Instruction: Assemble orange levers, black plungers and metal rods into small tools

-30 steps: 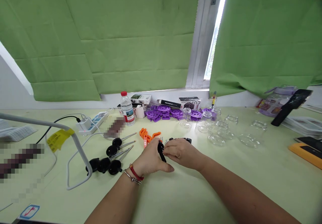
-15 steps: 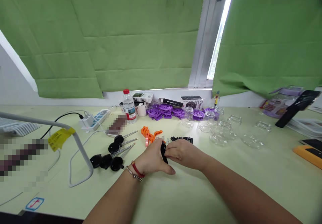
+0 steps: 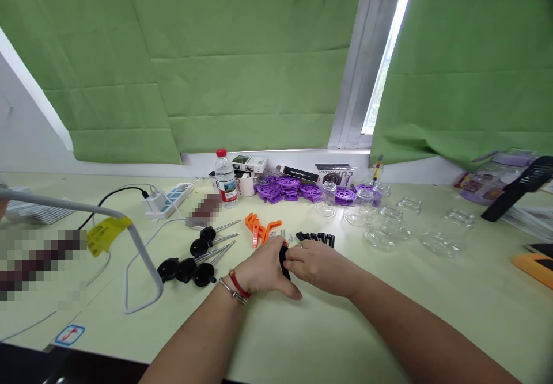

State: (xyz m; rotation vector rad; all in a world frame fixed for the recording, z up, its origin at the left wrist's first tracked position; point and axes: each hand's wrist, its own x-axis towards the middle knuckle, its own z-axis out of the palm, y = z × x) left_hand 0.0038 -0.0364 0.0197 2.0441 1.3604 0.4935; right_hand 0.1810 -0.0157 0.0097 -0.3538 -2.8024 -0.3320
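Observation:
Near the table's middle, my left hand (image 3: 265, 270) curls around a dark black part (image 3: 284, 262), its thumb stretched out to the right. My right hand (image 3: 317, 264) presses bent fingers against the same part from the right. Most of the part is covered by my hands, so its kind cannot be made out. Just beyond my right hand lie several small black pieces (image 3: 318, 238) in a row. Orange plastic hooked pieces (image 3: 256, 228) rest beyond my left hand, with thin metal bits (image 3: 276, 234) beside them.
Several black discs with metal rods (image 3: 186, 270) lie to the left, near a bent white frame (image 3: 142, 251) with a yellow tag. Purple plastic rings (image 3: 287, 185), small boxes (image 3: 250, 163) and a water bottle (image 3: 226, 182) line the back. Clear plastic cups (image 3: 384, 228) stand at right.
The view has shifted slightly, so the table items sit a little further right. Both hands stay together at the black part, with the right fingers slightly changed in position.

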